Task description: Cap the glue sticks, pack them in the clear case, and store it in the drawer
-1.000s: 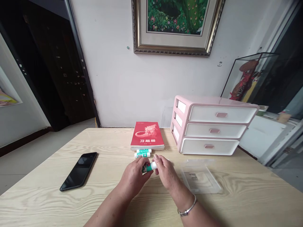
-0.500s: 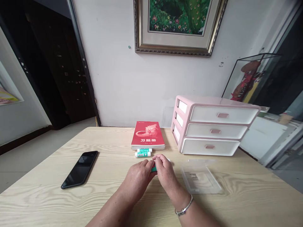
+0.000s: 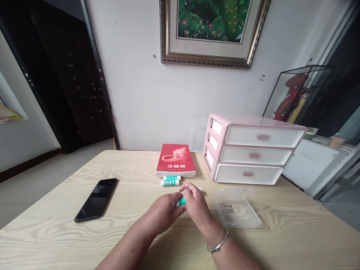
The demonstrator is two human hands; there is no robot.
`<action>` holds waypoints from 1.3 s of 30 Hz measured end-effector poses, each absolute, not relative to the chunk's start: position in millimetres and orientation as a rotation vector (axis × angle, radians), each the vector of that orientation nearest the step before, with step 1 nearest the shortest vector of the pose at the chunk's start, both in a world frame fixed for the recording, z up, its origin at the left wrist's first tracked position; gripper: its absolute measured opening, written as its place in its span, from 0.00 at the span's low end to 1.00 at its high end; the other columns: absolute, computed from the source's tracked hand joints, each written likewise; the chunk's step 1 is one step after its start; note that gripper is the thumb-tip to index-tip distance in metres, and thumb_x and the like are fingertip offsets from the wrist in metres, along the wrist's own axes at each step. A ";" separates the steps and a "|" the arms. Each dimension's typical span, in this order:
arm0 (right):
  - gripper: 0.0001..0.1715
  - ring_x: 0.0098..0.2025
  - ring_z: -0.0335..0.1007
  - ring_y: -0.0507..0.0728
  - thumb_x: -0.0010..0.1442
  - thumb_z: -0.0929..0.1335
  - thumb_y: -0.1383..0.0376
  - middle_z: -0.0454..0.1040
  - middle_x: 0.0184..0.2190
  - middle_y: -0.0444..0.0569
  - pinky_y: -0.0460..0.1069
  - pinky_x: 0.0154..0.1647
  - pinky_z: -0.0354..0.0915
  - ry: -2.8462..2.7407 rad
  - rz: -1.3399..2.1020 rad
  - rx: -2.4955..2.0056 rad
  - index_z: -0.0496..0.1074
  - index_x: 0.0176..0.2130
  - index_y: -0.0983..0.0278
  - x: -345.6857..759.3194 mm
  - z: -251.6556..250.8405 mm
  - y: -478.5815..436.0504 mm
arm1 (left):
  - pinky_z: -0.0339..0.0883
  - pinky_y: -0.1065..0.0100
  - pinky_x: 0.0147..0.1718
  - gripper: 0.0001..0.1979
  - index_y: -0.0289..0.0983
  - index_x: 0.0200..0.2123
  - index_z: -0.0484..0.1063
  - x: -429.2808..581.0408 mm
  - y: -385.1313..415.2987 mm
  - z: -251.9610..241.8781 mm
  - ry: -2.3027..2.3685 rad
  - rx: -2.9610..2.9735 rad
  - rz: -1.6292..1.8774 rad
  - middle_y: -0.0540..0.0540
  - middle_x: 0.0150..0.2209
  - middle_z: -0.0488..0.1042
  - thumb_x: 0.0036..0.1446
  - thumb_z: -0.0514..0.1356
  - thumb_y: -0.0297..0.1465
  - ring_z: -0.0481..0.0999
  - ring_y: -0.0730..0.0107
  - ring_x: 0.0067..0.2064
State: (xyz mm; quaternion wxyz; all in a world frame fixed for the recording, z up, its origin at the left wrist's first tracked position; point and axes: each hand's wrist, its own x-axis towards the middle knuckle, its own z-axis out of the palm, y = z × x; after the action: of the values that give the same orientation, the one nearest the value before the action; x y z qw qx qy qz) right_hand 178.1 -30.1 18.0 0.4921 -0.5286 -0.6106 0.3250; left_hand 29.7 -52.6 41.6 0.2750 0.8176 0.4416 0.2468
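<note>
Both my hands meet over the middle of the wooden table (image 3: 56, 240) around one green and white glue stick (image 3: 181, 202). My left hand (image 3: 165, 212) grips its green end with closed fingers. My right hand (image 3: 195, 204), with a silver bracelet at the wrist, pinches the other end, which its fingers mostly hide. Two more glue sticks (image 3: 170, 180) lie side by side just beyond my hands, in front of a red book (image 3: 176, 160).
A black phone (image 3: 96, 200) lies to the left. A pink three-drawer organiser (image 3: 250, 149) with all drawers closed stands at the back right. A clear plastic tray (image 3: 237, 213) rests right of my hands. A framed picture (image 3: 212, 30) hangs on the wall.
My right hand has closed over the white end of the glue stick, so only a little green shows between my hands. The camera shifted slightly.
</note>
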 end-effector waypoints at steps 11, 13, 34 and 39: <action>0.14 0.20 0.51 0.53 0.61 0.57 0.63 0.52 0.17 0.37 0.46 0.22 0.52 -1.279 0.586 -1.224 0.69 0.36 0.61 218.6 37.5 -21.2 | 0.51 0.73 0.24 0.25 0.37 0.36 0.66 6.4 -40.1 33.2 1.012 1.688 0.662 0.55 0.23 0.58 0.61 0.50 0.54 0.55 0.77 0.24; 0.14 0.22 0.54 0.53 0.64 0.58 0.60 0.56 0.18 0.38 0.47 0.24 0.54 -1.320 0.449 -1.255 0.70 0.38 0.62 223.0 40.7 -21.8 | 0.55 0.72 0.27 0.23 0.37 0.37 0.67 7.7 -37.5 31.9 1.155 1.803 0.733 0.53 0.26 0.62 0.62 0.50 0.52 0.60 0.74 0.27; 0.16 0.50 0.68 0.61 0.62 0.66 0.70 0.78 0.47 0.50 0.51 0.53 0.61 -2.003 0.110 -1.434 0.74 0.50 0.63 215.7 19.6 -18.4 | 0.64 0.59 0.49 0.14 0.41 0.49 0.76 28.9 -6.3 4.9 1.679 2.549 0.594 0.41 0.46 0.75 0.59 0.60 0.29 0.71 0.54 0.50; 0.18 0.49 0.67 0.61 0.60 0.68 0.70 0.79 0.45 0.48 0.52 0.52 0.60 -2.087 0.072 -1.455 0.75 0.50 0.61 218.6 9.0 -16.4 | 0.64 0.59 0.51 0.19 0.41 0.53 0.74 27.8 -3.2 -1.9 1.664 2.536 0.740 0.42 0.48 0.74 0.57 0.62 0.28 0.70 0.55 0.52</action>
State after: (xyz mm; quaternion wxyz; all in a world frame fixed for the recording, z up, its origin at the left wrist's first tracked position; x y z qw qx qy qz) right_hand 218.6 -16.4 9.0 0.2938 -0.5465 -0.7838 0.0271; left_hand 27.8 -3.2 -1.9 0.0097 0.8122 0.5329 0.2371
